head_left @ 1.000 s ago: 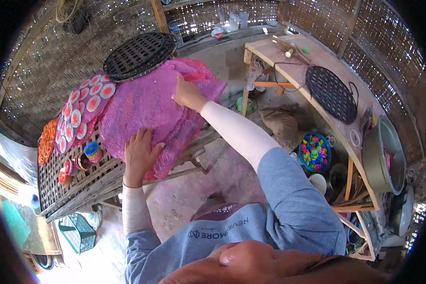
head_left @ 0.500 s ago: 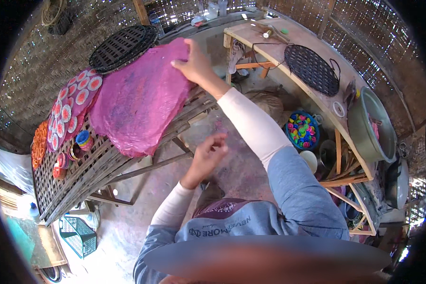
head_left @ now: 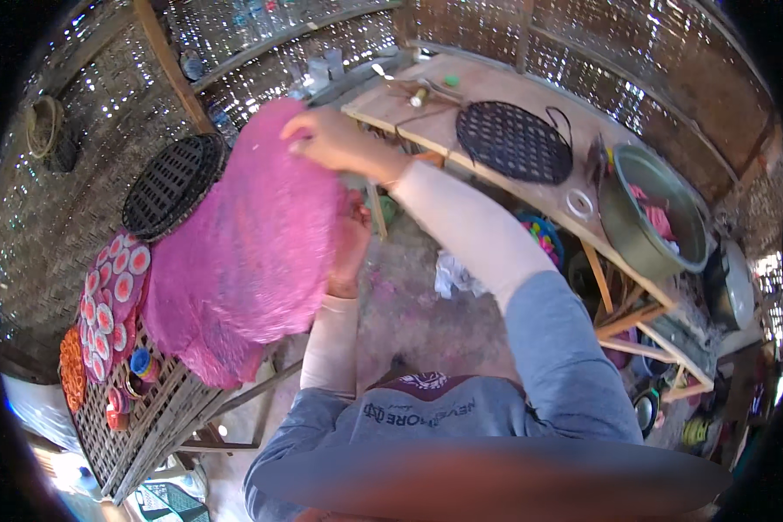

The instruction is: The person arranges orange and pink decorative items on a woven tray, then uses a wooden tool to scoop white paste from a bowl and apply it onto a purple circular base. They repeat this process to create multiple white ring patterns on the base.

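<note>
The far right edge of a thin, wrinkled, glossy pink sheet [head_left: 244, 252] is pinched by the right hand [head_left: 326, 141]; its right side is raised, and its near left part is draped over the slatted rack [head_left: 170, 404]. By the sheet, the left hand [head_left: 350, 237] is partly hidden, so its grip cannot be told. Floor [head_left: 422, 322] is shown between rack and wooden table [head_left: 398, 111] at right.

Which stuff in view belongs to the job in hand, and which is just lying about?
Likely in the job:
- pink sheet, its upper part held up by the right hand
- left hand, at the sheet's right edge, grip unclear
- slatted rack under the sheet

Apparently lying about:
- red-and-white discs
- green tub
- black tray on the wooden table
</note>
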Motion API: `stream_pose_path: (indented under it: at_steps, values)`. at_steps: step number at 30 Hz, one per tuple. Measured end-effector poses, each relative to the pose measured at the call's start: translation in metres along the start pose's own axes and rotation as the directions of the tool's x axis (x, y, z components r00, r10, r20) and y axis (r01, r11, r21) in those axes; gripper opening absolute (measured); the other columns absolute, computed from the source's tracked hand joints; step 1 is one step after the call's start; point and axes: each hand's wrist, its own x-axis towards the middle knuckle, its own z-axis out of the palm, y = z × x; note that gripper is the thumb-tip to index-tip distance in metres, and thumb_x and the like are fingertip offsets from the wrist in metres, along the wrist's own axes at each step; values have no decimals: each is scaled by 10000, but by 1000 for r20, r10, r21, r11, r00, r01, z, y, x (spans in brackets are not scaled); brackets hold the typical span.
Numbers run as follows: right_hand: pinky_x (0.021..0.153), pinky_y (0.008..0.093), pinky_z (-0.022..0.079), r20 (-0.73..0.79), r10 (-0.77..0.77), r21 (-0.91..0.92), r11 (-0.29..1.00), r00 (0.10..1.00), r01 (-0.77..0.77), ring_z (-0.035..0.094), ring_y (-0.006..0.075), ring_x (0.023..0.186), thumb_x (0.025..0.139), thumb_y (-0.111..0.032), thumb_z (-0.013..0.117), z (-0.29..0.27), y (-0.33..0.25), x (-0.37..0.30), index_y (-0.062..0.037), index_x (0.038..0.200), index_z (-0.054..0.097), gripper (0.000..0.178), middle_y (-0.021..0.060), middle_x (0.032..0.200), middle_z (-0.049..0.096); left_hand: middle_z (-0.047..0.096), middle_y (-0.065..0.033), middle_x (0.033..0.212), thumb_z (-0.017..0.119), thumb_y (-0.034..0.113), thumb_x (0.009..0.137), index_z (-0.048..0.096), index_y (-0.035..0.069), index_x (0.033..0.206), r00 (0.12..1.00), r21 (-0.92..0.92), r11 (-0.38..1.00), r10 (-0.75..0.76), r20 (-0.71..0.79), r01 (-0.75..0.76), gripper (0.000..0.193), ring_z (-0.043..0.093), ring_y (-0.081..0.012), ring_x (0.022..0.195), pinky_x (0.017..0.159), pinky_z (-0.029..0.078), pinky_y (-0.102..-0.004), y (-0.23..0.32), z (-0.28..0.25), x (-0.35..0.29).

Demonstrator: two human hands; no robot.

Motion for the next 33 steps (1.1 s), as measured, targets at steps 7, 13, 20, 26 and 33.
stream_pose_path:
  at_steps: [7,13,20,26,33]
  values:
    - [883,258,406,-28,147,23,989,989,-147,545,137,971,812,-101,606,-187,55,-10,-38,1029,609,226,49,1035,606,510,-83,1216,471,342,868,465,73,1233,996,-49,995,90,-23,-91,453,456,-244,1112,930,347,-366,-36,-37,92]
    - [935,273,367,-226,178,-264,935,958,-236,479,146,1086,803,-83,601,-283,154,-65,-44,1202,478,420,61,1175,525,517,-87,1205,477,310,879,467,64,1229,998,-57,998,33,-62,-37,428,476,-247,1097,928,372,-365,-81,-68,168]
    - [944,319,373,-549,180,-250,897,816,-365,476,231,1130,761,-60,625,-367,282,-133,-42,1254,411,538,137,1220,499,524,-92,1193,483,272,892,470,53,1225,971,134,978,-131,-199,159,398,499,-251,1080,926,400,-365,-145,-113,273]
    - [776,343,467,-611,471,-86,759,636,-645,607,274,891,773,-84,624,-404,378,-192,-42,1124,490,378,147,970,619,571,-82,1100,537,181,873,487,18,1179,874,694,532,-311,-373,486,350,553,-185,987,873,441,-327,-201,-179,335]
    - [717,381,471,-568,625,-260,480,535,-838,616,326,832,797,-177,598,-413,432,-237,-39,948,576,206,181,869,628,630,-164,937,576,186,781,550,14,1079,929,929,-259,-189,-318,265,344,611,-255,867,757,466,-348,-230,-261,359]
